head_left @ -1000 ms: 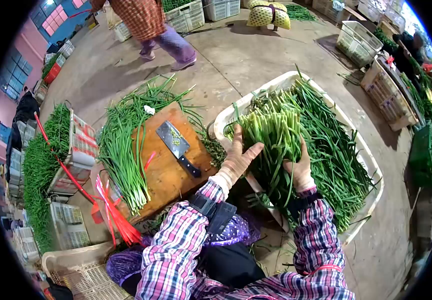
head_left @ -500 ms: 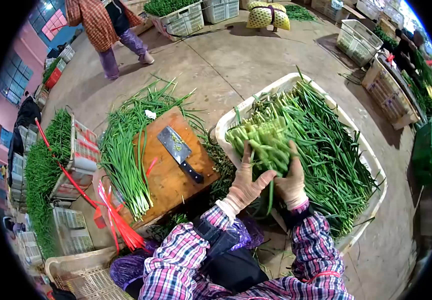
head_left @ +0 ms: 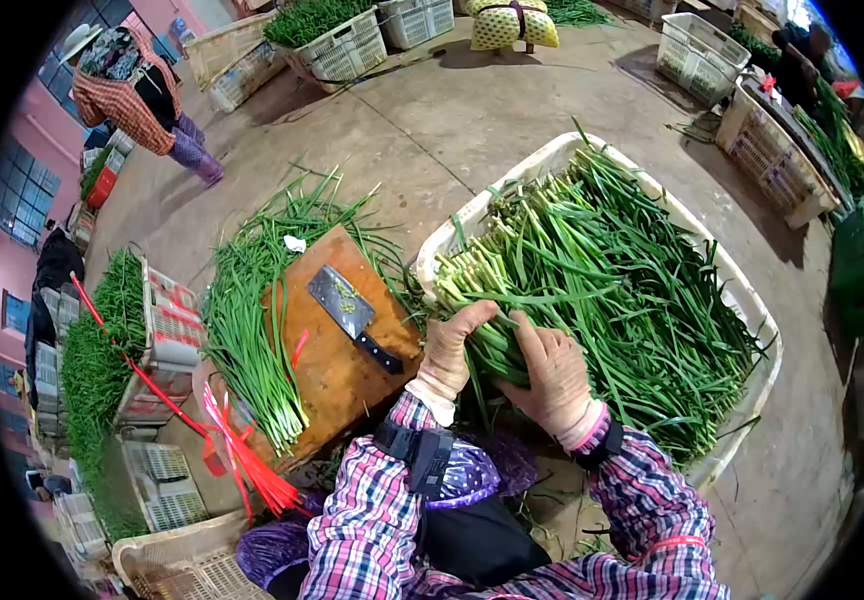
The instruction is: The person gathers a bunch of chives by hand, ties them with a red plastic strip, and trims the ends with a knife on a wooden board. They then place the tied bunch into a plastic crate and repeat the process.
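My left hand [head_left: 447, 350] and my right hand [head_left: 552, 380] are both closed round a bunch of garlic chives [head_left: 497, 350] at the near left corner of a white plastic crate [head_left: 767, 370]. Pale cut stalk ends point to the far left; long green leaves trail right. More garlic chives [head_left: 632, 300] fill the crate beneath. To the left, a cleaver [head_left: 344, 305] with a black handle lies on a wooden board [head_left: 322, 375], bits of green on its blade. A loose pile of chives [head_left: 252, 320] with white ends lies along the board's left side.
Red plastic ties [head_left: 252, 470] hang by the board's near edge. Crates of greens [head_left: 167, 320] stand at the left, and another crate [head_left: 702, 60] at the back right. A yellow cushioned stool [head_left: 512, 25] is at the back. A person [head_left: 137, 95] walks at the far left.
Both hands have moved left and slightly nearer, with the bunch now low against the crate's near left corner. The walking person has moved farther left. The view has shifted slightly.
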Motion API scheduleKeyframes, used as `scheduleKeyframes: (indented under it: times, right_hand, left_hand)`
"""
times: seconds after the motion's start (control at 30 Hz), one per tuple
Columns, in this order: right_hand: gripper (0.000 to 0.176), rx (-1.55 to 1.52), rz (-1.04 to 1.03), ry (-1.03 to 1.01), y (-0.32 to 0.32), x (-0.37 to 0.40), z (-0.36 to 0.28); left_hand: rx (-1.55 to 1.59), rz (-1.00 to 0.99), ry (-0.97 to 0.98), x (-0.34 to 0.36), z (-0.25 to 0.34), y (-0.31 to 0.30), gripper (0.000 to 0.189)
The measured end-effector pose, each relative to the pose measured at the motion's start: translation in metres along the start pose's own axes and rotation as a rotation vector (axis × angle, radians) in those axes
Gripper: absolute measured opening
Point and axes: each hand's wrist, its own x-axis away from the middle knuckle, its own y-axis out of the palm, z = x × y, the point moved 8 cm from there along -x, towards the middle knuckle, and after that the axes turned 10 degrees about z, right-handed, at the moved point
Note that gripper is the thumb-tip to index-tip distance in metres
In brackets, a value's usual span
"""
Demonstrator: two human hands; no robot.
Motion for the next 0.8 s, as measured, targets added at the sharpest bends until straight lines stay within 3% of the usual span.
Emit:
scheduleKeyframes:
  times: [0.03, 0.1, 0.13, 0.27, 0.3, 0.43, 0.5, 0.57, 0.63, 0.67, 0.7, 0.77, 0.8]
  right_hand:
    - [0.087, -0.004, -0.061, -0.006, -0.007, -0.003, -0.001]
    - [0.088, 0.021, -0.177, -0.042, -0.032, -0.009, -0.005]
    - [0.085, 0.043, -0.09, -0.068, -0.052, -0.014, -0.007]
    - [0.076, -0.146, 0.244, 0.12, -0.096, -0.008, 0.023]
    - [0.08, -0.267, 0.257, 0.129, -0.091, -0.009, 0.034]
    - [0.084, -0.602, 0.067, 0.084, -0.046, -0.02, 0.029]
    - [0.078, -0.98, -0.267, 0.42, -0.016, -0.004, 0.023]
    - [0.071, -0.92, -0.271, 0.39, -0.005, 0.008, 0.029]
    - [0.072, -1.2, -0.236, 0.375, -0.013, 0.016, 0.022]
    - [0.076, -1.096, -0.213, 0.277, -0.016, 0.018, 0.023]
    - [0.073, -1.02, -0.208, 0.277, -0.02, 0.02, 0.022]
    - [0.07, -0.811, -0.135, 0.157, -0.018, 0.023, 0.028]
    - [0.067, -0.799, -0.198, 0.142, -0.021, 0.025, 0.027]
  left_hand:
    - [0.007, -0.007, -0.087, -0.012, -0.022, -0.019, 0.028]
    - [0.003, 0.004, -0.065, 0.004, -0.008, -0.012, 0.03]
    - [0.038, 0.034, -0.102, 0.002, -0.014, -0.019, 0.04]
    - [-0.018, -0.02, 0.08, 0.011, -0.001, -0.015, 0.048]
    - [-0.072, -0.202, 0.134, 0.003, -0.005, -0.017, 0.058]
    - [-0.037, -0.294, 0.116, 0.038, 0.014, 0.019, 0.09]
    - [-0.038, -0.41, 0.113, 0.047, 0.01, 0.019, 0.092]
    - [-0.119, -0.454, 0.028, 0.06, 0.015, 0.026, 0.102]
    - [-0.25, -0.549, 0.009, 0.07, 0.014, 0.031, 0.103]
    - [-0.413, -0.541, 0.01, 0.075, 0.017, 0.035, 0.101]
    - [-0.612, -0.525, 0.195, 0.073, 0.026, 0.034, 0.095]
    - [-0.253, -0.564, 0.017, 0.074, 0.027, 0.041, 0.086]
    - [-0.714, -0.623, 0.365, 0.08, 0.041, 0.049, 0.083]
